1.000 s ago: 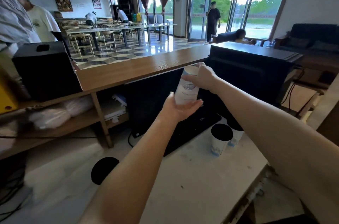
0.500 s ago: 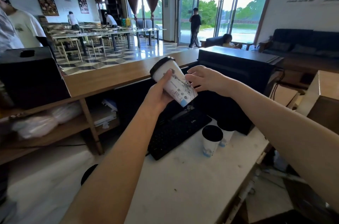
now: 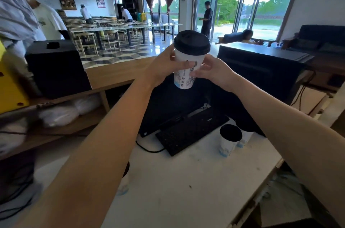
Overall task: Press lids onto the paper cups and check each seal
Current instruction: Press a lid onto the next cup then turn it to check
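Now the left hand (image 3: 160, 71) wraps fingers and thumb round the left side of the white printed paper cup (image 3: 184, 76), which is lifted well above the white tabletop (image 3: 186, 199). Its black domed plastic lid (image 3: 192, 42) sits on top and the cup is upright, whereas 1 second ago it hung upside down with the lid resting in the left palm, and 0.5 seconds ago it lay tilted, lid towards the upper left. So the turn-over looks finished (no drip or gap shows, though the far rim is hidden), and I judge this seal passed. The right hand (image 3: 214, 72) pinches the cup's right side with curled fingertips, having come down from the base. Lower right, 2 more lidded white paper cups (image 3: 230, 140) stand close together beside the black keyboard (image 3: 192, 130); the held cup probably joins them next.
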A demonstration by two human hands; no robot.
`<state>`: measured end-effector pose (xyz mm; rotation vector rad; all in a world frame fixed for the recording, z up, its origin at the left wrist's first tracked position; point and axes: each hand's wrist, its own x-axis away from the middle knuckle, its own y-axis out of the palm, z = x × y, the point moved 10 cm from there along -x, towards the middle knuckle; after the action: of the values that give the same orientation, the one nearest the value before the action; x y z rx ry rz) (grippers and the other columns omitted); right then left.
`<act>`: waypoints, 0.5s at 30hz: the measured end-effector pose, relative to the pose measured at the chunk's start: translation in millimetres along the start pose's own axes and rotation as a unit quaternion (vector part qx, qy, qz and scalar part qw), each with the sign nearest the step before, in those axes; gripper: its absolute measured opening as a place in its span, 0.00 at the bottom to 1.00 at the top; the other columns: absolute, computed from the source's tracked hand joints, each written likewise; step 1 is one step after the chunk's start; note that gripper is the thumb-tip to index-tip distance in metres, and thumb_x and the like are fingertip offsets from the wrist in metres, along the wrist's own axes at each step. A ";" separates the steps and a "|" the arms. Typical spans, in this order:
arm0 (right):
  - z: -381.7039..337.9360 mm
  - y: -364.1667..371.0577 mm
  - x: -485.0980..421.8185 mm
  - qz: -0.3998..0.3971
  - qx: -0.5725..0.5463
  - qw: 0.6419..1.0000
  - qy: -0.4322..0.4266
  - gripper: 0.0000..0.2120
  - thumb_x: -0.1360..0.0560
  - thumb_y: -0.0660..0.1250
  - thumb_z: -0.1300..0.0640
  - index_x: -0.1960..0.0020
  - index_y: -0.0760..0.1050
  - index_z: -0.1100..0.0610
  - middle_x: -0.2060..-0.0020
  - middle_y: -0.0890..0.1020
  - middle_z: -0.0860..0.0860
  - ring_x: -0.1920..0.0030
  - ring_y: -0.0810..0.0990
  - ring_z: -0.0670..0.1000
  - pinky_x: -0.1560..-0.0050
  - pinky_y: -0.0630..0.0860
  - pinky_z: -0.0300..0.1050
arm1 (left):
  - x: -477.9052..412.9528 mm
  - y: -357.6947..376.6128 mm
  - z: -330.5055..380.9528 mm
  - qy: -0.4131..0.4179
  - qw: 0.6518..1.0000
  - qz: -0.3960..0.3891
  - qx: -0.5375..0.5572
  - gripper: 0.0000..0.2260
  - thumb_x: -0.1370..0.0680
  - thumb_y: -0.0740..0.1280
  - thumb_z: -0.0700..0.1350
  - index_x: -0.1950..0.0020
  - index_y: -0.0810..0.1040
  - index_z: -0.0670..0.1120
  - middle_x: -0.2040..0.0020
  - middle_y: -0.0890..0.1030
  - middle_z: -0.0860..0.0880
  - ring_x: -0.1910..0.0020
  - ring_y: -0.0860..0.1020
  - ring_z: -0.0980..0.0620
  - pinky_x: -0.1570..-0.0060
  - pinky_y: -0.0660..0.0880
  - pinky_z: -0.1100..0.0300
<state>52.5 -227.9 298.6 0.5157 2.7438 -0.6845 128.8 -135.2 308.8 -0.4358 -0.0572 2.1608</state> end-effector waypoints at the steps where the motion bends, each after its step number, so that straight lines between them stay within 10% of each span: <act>1: 6.6 8.7 -0.3 0.005 0.002 1.000 0.002 0.25 0.30 0.73 0.63 0.35 0.71 0.58 0.41 0.79 0.50 0.47 0.81 0.43 0.52 0.78 0.35 | 6.3 -6.5 -8.6 -0.001 1.000 0.008 -0.001 0.25 0.31 0.75 0.41 0.37 0.71 0.50 0.40 0.77 0.49 0.40 0.75 0.52 0.47 0.77 0.58; 8: 116.5 117.7 27.5 -0.059 -0.016 0.996 0.069 0.26 0.32 0.73 0.67 0.36 0.70 0.58 0.45 0.79 0.50 0.45 0.79 0.46 0.48 0.79 0.39 | 96.4 -32.0 -151.8 -0.102 0.988 0.118 0.012 0.30 0.31 0.75 0.41 0.31 0.68 0.47 0.37 0.77 0.50 0.40 0.77 0.52 0.42 0.77 0.55; 15: 235.2 223.5 74.6 -0.159 -0.042 0.973 0.161 0.26 0.34 0.74 0.68 0.38 0.71 0.56 0.45 0.80 0.53 0.44 0.79 0.51 0.43 0.77 0.49 | 184.4 -30.7 -281.6 -0.201 0.954 0.221 0.001 0.30 0.28 0.73 0.41 0.29 0.66 0.45 0.40 0.76 0.51 0.46 0.75 0.54 0.60 0.75 0.75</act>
<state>114.0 -139.1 -16.3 0.1780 3.1869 -0.5950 147.7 -3.3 -1.9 0.0070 -0.2010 2.6644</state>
